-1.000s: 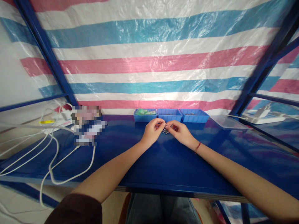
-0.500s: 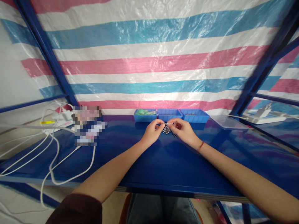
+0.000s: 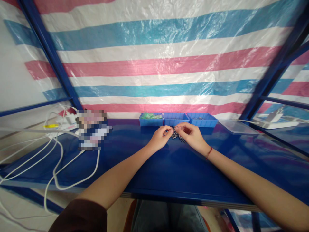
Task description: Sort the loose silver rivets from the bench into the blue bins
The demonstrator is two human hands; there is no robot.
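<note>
Over the blue tabletop [image 3: 159, 174], my left hand [image 3: 160, 138] and my right hand [image 3: 192, 136] are close together, fingertips almost meeting. Both are closed in a pinch. A thin, pale, rod-like piece shows faintly at the fingertips; my fingers cover most of it. Just below and between the hands lies a small heap of slim dark-and-silver metal pieces [image 3: 178, 135], too small to name. A red cord circles my right wrist.
Behind the hands stand a blue bin with green packets [image 3: 151, 122] and two more blue bins, middle [image 3: 172, 122] and right [image 3: 204, 123], with small parts. A clear plastic lid [image 3: 238, 126] lies right. White cables [image 3: 59, 161] and a blurred-out item [image 3: 93, 130] occupy the left.
The rod that showed clearly between my fingertips is now mostly covered as the fingers have come closer. The whole view has shifted slightly; the heap stays in place.
</note>
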